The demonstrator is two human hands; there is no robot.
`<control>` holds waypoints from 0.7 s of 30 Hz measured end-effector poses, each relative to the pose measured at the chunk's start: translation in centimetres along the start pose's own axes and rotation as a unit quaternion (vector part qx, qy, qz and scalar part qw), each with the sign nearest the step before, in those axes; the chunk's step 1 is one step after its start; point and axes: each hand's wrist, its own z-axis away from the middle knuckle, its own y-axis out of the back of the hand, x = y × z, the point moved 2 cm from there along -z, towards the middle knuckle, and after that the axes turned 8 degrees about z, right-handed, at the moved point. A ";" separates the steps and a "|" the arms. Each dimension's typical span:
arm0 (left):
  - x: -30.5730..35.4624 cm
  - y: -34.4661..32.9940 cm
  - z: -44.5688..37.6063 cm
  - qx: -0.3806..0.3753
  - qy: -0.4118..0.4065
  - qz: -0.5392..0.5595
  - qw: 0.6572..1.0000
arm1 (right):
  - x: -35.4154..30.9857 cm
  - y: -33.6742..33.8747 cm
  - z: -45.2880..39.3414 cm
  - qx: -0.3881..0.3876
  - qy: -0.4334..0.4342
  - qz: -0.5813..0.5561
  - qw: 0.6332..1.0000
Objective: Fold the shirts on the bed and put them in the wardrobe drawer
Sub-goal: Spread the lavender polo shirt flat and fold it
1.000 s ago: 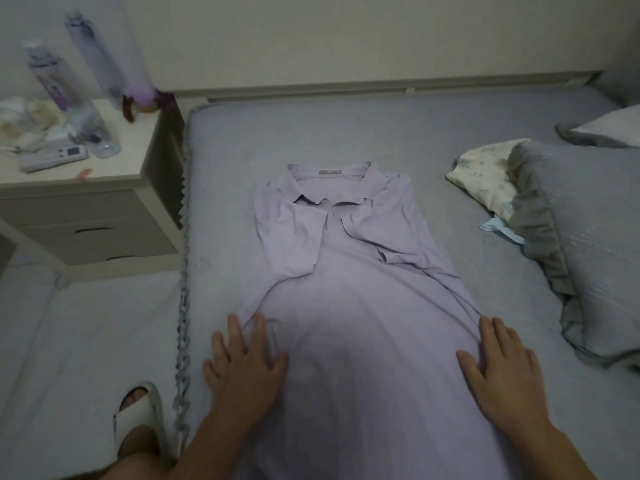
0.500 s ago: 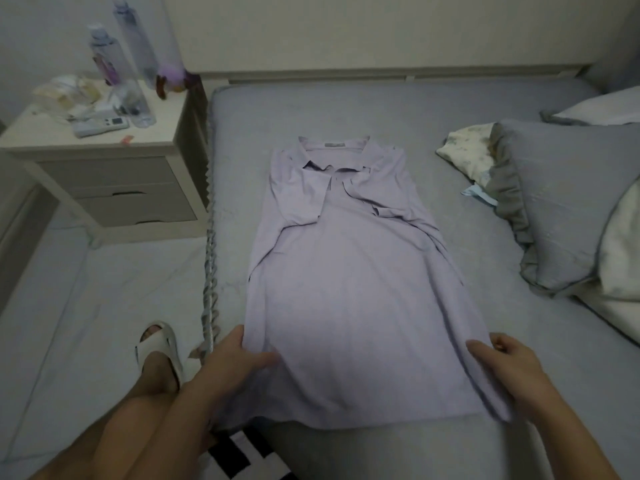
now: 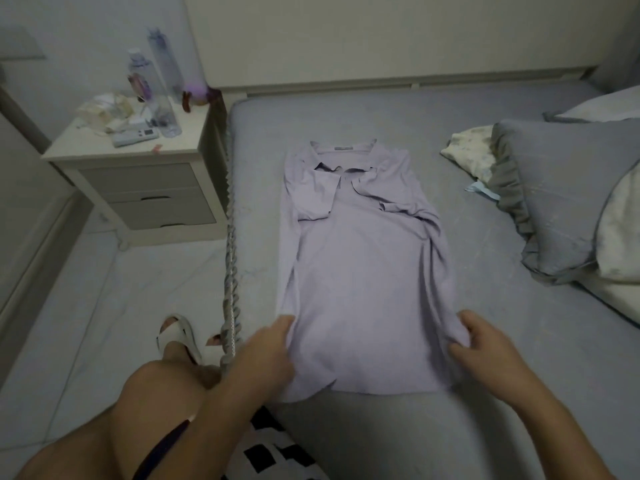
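Now lilac shirt [image 3: 363,265] flat on bed [image 3: 450,133], sleeves folded in, L hand [image 3: 266,358] & R hand [image 3: 485,351] pinching hem corners.

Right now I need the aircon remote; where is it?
In the head view, the remote lies on the nightstand left of the bed, just in front of the bottles.

Both hands now grip the lilac shirt [image 3: 363,271] near its hem: the left hand [image 3: 266,355] and right hand [image 3: 485,348] bunch the formerly flat side edges inward.
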 end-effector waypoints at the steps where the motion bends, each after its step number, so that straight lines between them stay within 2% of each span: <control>1: -0.1 -1.4 0.4 -0.032 0.013 -0.032 0.999 | -0.3 -0.7 0.2 -0.036 -0.006 0.020 0.999; 3: -0.7 -3.3 1.0 -0.060 0.035 -0.061 0.996 | 0.1 -1.7 0.6 -0.063 -0.031 0.071 0.995; 6: -1.0 -5.0 1.1 -0.077 0.011 -0.019 0.997 | 0.4 -3.3 1.5 -0.078 -0.010 0.167 0.983; 12: -0.7 -7.0 1.9 -0.135 -0.034 -0.025 0.990 | -0.5 -6.9 3.5 -0.134 0.046 0.209 0.968; 14: -0.6 -6.3 1.6 -0.087 -0.031 0.084 0.992 | -0.4 -6.3 3.1 -0.096 0.053 0.172 0.979; 16: -1.2 -5.2 0.6 0.022 -0.002 0.172 0.985 | -0.2 -5.4 2.4 -0.029 0.057 0.134 0.989; 18: -2.1 -4.7 -0.1 0.094 0.053 0.168 0.980 | 0.1 -5.1 1.6 0.038 0.044 0.118 0.991; 19: -2.5 -4.7 -0.4 0.090 0.088 0.158 0.979 | 0.2 -5.2 1.3 0.059 0.021 0.110 0.992; 21: -2.9 -5.1 -0.8 0.028 0.143 0.191 0.971 | 0.0 -5.8 1.1 0.061 -0.063 0.091 0.992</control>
